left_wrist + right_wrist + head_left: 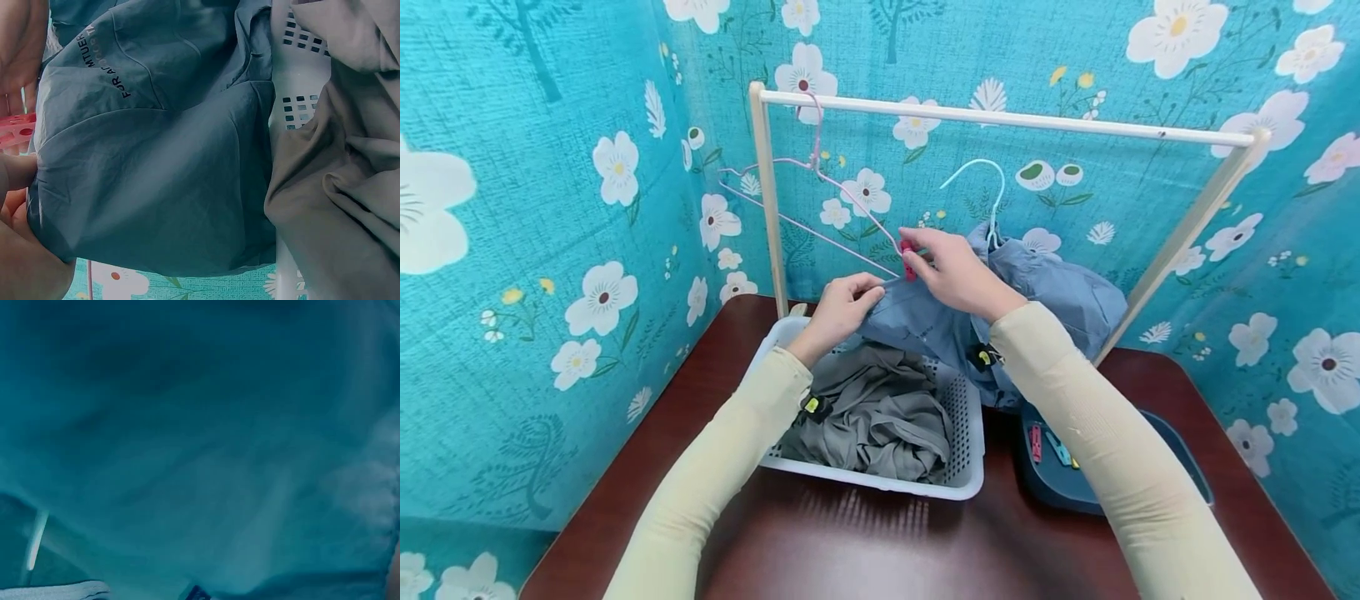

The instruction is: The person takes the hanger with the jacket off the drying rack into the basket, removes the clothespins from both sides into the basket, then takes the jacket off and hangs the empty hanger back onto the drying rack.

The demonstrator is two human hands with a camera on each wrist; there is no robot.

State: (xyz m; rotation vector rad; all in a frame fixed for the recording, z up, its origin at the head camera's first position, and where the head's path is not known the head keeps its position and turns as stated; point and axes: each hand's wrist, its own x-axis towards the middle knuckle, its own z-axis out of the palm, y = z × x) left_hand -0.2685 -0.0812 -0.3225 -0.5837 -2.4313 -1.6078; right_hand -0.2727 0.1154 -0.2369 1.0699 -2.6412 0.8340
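Note:
In the head view my left hand (838, 312) pinches the edge of a blue-grey garment (917, 321) between thumb and fingers. Beside it, my right hand (958, 271) grips a red clothespin (909, 260) at the garment's upper edge, by the right end of a pink wire hanger (850, 196). That hanger hooks over the rack's rod. The left wrist view shows dark lettering on the garment and part of the clothespin (17, 131). Blue-grey fabric (206, 456) fills most of the right wrist view, hiding the right fingers.
A white basket (880, 483) with crumpled grey cloth (880, 417) stands below the wooden rack (1000, 117). A pale blue hanger (997, 200) rises from bunched blue fabric, its hook below the rod. Right of the basket, a dark tray (1063, 492) holds loose clothespins (1036, 443).

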